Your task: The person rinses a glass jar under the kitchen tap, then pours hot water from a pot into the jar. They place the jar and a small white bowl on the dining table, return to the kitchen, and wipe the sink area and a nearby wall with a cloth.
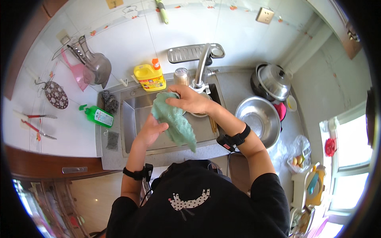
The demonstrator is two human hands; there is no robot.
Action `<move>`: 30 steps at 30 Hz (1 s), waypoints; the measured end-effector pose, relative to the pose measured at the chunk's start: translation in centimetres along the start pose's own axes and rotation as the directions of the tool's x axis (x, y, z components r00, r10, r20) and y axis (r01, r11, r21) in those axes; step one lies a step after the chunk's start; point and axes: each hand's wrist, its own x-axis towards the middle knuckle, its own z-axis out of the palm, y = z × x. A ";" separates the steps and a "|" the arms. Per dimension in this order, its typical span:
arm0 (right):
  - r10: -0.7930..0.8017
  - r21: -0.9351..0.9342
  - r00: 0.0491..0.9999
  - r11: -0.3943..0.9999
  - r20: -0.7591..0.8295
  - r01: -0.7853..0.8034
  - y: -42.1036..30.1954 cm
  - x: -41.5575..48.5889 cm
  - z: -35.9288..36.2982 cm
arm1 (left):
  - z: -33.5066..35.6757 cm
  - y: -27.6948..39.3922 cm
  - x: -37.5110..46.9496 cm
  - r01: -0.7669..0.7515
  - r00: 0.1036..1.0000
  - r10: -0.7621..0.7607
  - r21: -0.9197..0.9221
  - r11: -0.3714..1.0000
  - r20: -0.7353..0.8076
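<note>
A light green cloth [175,122] hangs in folds over the stainless steel sink [140,145]. My right hand [190,99] grips its upper end, with the thumb lying across the front. On the cloth's left edge is my left hand [150,131], its thumb in front and its fingers hidden behind the fabric. A pale edge shows near my right fingertips; whether the cloth wraps something cannot be told. Beyond my right hand, partly covered by it, dishware [200,114] stands in the sink below the curved faucet [204,64]. Wooden chopsticks [213,124] lie at the sink's right side.
Behind the sink stand a yellow detergent jug [149,78] and a clear container [181,76]. A green pump bottle [99,116] and steel scourers [110,101] are at left. To the right sit a metal basin [250,114], a lidded pot [275,83] and a plastic bag with produce [299,160].
</note>
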 end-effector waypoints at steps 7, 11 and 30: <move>0.354 0.018 0.933 0.935 -0.060 -0.354 9.5 -7.9 -0.1 | -3.3 -6.7 3.5 0.330 0.934 -0.311 0.087 0.940 -0.177; 0.577 0.248 0.798 0.810 -0.174 -0.532 16.5 -9.4 -5.4 | -4.4 -10.4 6.2 0.278 0.936 -0.244 0.111 0.954 -0.252; 0.249 0.036 0.520 0.922 -0.817 -0.385 35.9 1.0 -20.9 | -2.5 -17.1 16.3 0.241 0.823 -0.487 -0.597 0.765 -0.292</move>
